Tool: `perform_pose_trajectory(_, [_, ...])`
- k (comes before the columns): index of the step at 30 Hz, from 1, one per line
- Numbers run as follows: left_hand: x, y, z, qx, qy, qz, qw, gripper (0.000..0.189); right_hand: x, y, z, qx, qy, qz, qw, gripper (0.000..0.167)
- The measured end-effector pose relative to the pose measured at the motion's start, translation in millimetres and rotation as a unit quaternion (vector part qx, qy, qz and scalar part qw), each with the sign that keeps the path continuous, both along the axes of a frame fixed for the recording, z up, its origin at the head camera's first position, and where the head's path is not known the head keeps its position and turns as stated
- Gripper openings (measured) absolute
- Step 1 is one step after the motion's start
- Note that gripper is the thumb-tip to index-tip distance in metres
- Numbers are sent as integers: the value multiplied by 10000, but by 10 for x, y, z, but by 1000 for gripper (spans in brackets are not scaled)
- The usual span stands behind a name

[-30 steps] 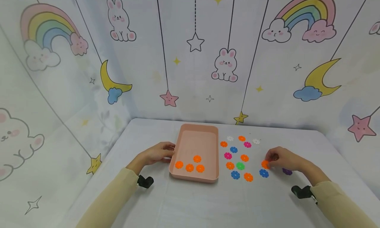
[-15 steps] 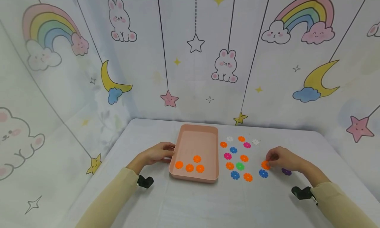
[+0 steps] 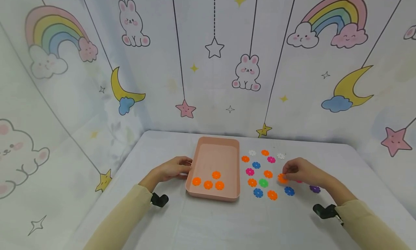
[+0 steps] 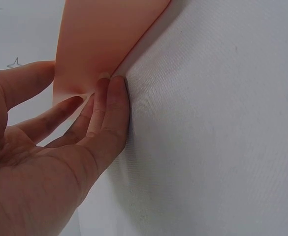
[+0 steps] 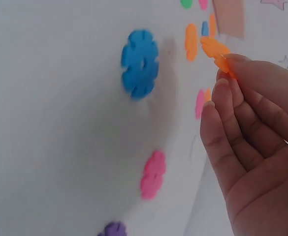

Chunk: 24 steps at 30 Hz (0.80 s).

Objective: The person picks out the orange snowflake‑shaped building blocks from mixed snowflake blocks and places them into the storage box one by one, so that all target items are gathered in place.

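A pink tray (image 3: 212, 197) lies on the table, with several orange notched plastic building discs (image 3: 208, 185) in its near end. At its left wall, my left hand (image 3: 173, 168) holds the side. In the left wrist view, the thumb of that hand (image 4: 60, 142) reaches the rim while the fingers touch the outer wall. To the tray's right, my right hand (image 3: 302, 172) pinches another orange building disc (image 3: 282, 178) between thumb and fingertips. The right wrist view shows this disc (image 5: 215, 48) tilted and raised off the table.
Loose discs are spread right of the tray: blue (image 3: 289, 191), green (image 3: 263, 182), purple (image 3: 315, 189), white (image 3: 252, 152), magenta and more orange. A pink disc (image 5: 153, 175) lies partly hidden by my right hand in the head view. A printed curtain (image 3: 156, 62) stands behind the table.
My right hand has moved left with the pinched orange disc, uncovering part of a pink disc behind it. The left hand and tray have stayed in place.
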State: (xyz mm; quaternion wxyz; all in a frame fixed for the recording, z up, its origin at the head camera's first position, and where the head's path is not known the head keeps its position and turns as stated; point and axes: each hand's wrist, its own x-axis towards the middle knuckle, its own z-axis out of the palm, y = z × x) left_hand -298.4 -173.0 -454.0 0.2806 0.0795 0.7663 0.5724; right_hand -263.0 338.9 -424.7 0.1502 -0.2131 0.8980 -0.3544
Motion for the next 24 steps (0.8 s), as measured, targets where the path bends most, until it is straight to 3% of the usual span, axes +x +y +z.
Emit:
perform_pose_trajectory(8, [-10, 2, -12, 62, 2, 49, 10000, 45, -34, -293, 20, -187, 248, 245, 9992, 11])
perform_pose_trajectory(13, [-10, -1, -7, 52, 17, 60, 10000, 45, -80, -519, 6, -218, 438, 178, 9986, 10])
perform_pose_trajectory(24, [21, -6, 19, 23, 27, -29, 10000, 45, -131, -1047, 50, -721, 480, 459, 9952, 7])
